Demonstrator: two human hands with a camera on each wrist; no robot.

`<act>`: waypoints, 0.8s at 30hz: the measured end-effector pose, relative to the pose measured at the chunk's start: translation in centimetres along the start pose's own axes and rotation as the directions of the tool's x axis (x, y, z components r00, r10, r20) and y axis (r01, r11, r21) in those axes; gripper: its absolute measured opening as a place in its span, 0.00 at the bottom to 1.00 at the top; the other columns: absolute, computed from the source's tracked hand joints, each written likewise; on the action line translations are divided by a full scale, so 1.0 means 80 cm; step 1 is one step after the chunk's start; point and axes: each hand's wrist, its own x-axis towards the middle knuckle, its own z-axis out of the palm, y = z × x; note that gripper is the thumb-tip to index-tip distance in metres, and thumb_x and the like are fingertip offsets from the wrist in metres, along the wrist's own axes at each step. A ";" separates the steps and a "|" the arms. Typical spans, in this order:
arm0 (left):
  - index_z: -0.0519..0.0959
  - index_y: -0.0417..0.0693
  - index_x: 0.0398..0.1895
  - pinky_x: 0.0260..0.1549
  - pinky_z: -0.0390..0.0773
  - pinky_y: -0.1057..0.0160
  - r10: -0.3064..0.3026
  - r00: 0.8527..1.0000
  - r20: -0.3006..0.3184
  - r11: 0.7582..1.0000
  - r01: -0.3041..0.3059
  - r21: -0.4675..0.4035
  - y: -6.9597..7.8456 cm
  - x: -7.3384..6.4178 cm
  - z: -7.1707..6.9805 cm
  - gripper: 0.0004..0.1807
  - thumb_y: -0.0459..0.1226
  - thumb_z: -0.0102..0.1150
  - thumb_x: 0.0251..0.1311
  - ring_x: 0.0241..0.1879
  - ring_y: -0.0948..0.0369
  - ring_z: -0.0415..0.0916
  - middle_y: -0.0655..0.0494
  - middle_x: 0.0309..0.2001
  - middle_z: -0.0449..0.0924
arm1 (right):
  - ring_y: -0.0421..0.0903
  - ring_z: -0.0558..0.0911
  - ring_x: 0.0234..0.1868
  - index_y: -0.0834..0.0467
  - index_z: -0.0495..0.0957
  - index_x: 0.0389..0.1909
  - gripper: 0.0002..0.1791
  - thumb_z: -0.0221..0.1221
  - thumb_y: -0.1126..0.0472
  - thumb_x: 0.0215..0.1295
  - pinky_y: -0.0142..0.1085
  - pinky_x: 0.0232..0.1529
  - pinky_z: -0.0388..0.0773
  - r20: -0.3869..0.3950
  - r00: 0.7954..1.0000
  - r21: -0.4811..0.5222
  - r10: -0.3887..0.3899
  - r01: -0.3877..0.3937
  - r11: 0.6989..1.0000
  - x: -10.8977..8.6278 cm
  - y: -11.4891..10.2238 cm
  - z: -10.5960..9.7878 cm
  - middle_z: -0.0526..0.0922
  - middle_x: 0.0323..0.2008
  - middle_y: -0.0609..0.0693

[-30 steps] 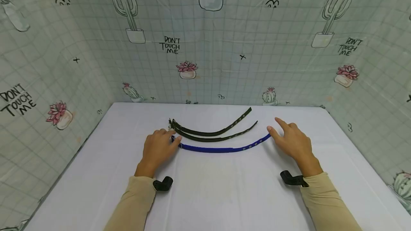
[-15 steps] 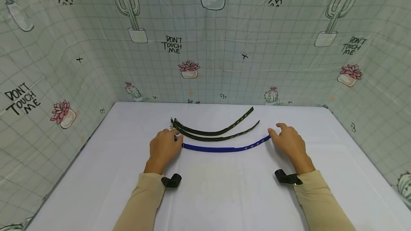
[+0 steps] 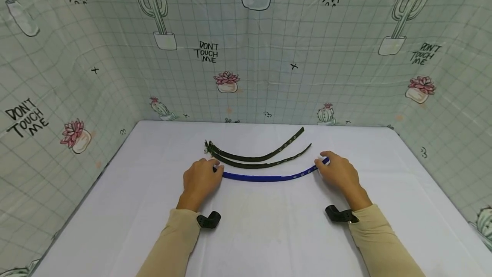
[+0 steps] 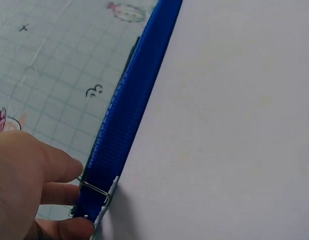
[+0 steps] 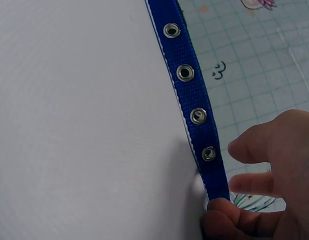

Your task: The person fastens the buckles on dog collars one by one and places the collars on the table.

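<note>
A blue collar (image 3: 257, 178) of woven webbing lies in a shallow curve across the white table in the head view. My left hand (image 3: 201, 178) grips its left end, by the metal loop (image 4: 96, 193) seen in the left wrist view; the fingers hide much of the buckle. At the other end, my right hand (image 3: 340, 174) holds the tip between thumb and fingers. Metal eyelets (image 5: 185, 73) run along that end in the right wrist view. Behind the blue collar lie two dark green collars (image 3: 250, 158), their buckles (image 3: 209, 146) bunched together at the left.
The white table (image 3: 261, 234) reaches back to a fabric backdrop (image 3: 269, 54) printed with a grid and cacti, which also closes off both sides. Black wrist mounts (image 3: 209, 220) sit at the cuffs of the tan sleeves (image 3: 169, 243).
My right hand has moved left and inward, and the blue collar's tip now sits between its thumb and fingers. My left hand has shifted right and closed on the buckle end.
</note>
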 end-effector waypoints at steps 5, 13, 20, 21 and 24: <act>0.88 0.52 0.46 0.32 0.80 0.50 0.014 1.000 0.012 1.000 -0.014 -0.012 0.001 0.000 0.005 0.16 0.50 0.59 0.67 0.41 0.50 0.82 0.51 0.40 0.85 | 0.65 0.81 0.46 0.60 0.81 0.55 0.24 0.52 0.46 0.73 0.54 0.35 0.76 -0.027 1.000 -0.012 -0.007 0.007 1.000 0.002 -0.001 0.005 0.83 0.50 0.65; 0.87 0.53 0.38 0.22 0.73 0.59 -0.029 1.000 0.003 1.000 0.029 -0.009 -0.002 0.002 0.008 0.20 0.57 0.61 0.65 0.28 0.58 0.75 0.56 0.30 0.79 | 0.58 0.81 0.40 0.60 0.82 0.43 0.22 0.54 0.45 0.71 0.49 0.33 0.74 -0.055 0.998 0.041 -0.002 0.004 0.999 0.002 -0.003 0.005 0.84 0.41 0.60; 0.85 0.54 0.37 0.24 0.74 0.55 -0.056 0.998 -0.026 0.997 0.054 -0.050 -0.004 -0.001 0.008 0.17 0.55 0.63 0.64 0.28 0.57 0.75 0.56 0.31 0.78 | 0.55 0.80 0.36 0.60 0.81 0.41 0.18 0.56 0.48 0.70 0.46 0.31 0.72 -0.092 0.996 0.076 -0.015 0.022 0.997 -0.008 -0.004 0.007 0.83 0.35 0.56; 0.85 0.54 0.37 0.25 0.75 0.53 -0.058 0.997 -0.040 0.997 0.056 -0.062 -0.004 -0.001 0.008 0.16 0.55 0.63 0.64 0.28 0.56 0.76 0.57 0.31 0.77 | 0.55 0.80 0.36 0.60 0.81 0.41 0.17 0.57 0.48 0.70 0.46 0.31 0.72 -0.106 0.994 0.085 -0.018 0.028 0.996 -0.009 -0.004 0.007 0.83 0.35 0.55; 0.84 0.54 0.37 0.26 0.75 0.51 -0.063 0.993 -0.098 0.992 0.052 -0.112 -0.003 0.000 0.007 0.12 0.50 0.62 0.65 0.28 0.54 0.77 0.57 0.32 0.77 | 0.56 0.80 0.38 0.60 0.81 0.41 0.15 0.57 0.51 0.70 0.48 0.34 0.72 -0.148 0.989 0.128 -0.026 0.045 0.991 -0.011 -0.006 0.009 0.84 0.36 0.57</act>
